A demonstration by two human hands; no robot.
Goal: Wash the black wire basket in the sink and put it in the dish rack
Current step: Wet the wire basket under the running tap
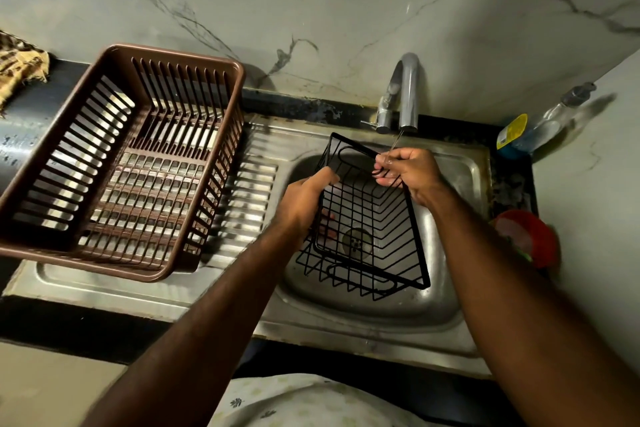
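The black wire basket (367, 218) is held tilted over the bowl of the steel sink (446, 291), its open side facing the camera and the drain showing through its grid. The left hand (304, 199) grips the basket's left rim, fingers wrapped behind the wires. The right hand (403, 170) pinches the far right corner of the rim, directly under a thin stream of water falling from the chrome tap (405, 94). The two hands are apart, one on each side of the basket. To the left, a brown plastic dish rack (114, 163) sits on the sink's ribbed drainboard (252, 191), with nothing visible inside it. A clear soap bottle (540, 125) with a yellow label lies at the far right corner of the counter (31, 104), a red container (530, 236) stands beside the sink's right edge, and a patterned cloth (19, 62) rests at the far left.
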